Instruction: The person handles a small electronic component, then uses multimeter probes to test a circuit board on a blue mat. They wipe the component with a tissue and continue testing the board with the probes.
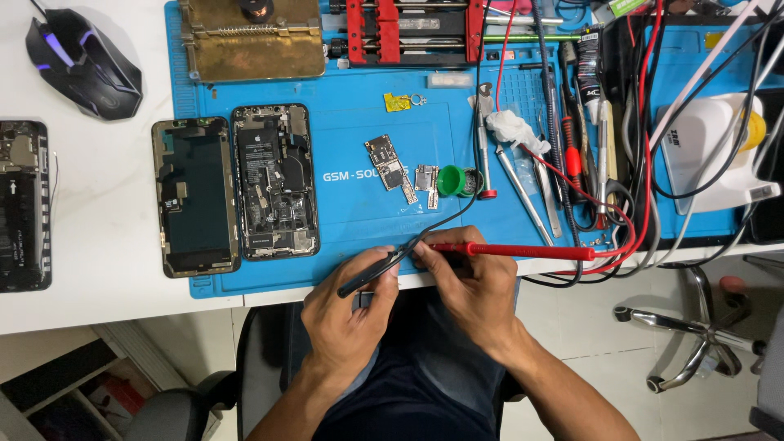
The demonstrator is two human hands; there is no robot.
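Left hand (353,300) pinches the black probe (377,269); right hand (465,282) pinches the red probe (510,251). The tips meet at the near edge of the blue mat (343,147), clear of the opened phone (274,181) and small circuit boards (387,163). Judged light, stiff and slender (trailing leads may tug); best gripped pen-fashion on the insulated barrel.

Opened phone (274,181) on mat (351,261), screen (194,196) left, boards (392,167) right, mouse (82,61) prob. behind-left.
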